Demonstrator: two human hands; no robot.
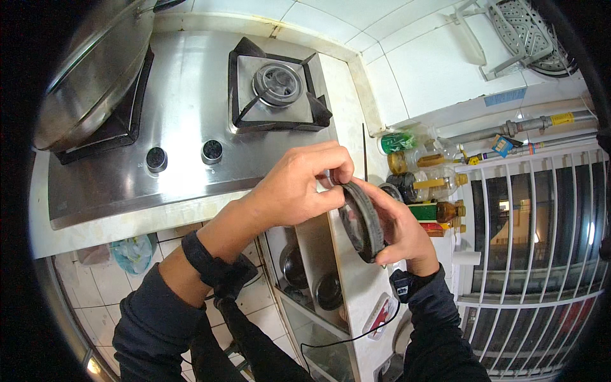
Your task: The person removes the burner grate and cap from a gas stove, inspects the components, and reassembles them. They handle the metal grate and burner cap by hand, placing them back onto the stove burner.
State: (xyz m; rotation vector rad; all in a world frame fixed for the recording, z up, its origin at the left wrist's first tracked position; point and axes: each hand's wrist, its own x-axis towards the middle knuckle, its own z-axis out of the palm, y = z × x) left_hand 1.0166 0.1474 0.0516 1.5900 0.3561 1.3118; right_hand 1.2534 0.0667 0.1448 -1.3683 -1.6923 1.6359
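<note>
A round disc-shaped lid (361,223) with a thick dark rim and a shiny, glassy-looking face is held up in front of me, tilted and seen nearly edge-on. My right hand (404,232) grips its right side, fingers along the upper rim and thumb at the lower edge. Fingers curled, my left hand (302,181) pinches at the upper left of the lid; a small greyish part shows between finger and thumb, too hidden to make out fully. Both hands are above the gap between the steel gas stove (184,137) and the counter on the right.
A large metal pan (95,83) sits on the left burner; the right burner (278,84) is bare. Several bottles (439,181) stand along the wall by the barred window (541,216). Below, an open cabinet holds dark pots (329,291). A thin black cable (347,342) crosses the counter edge.
</note>
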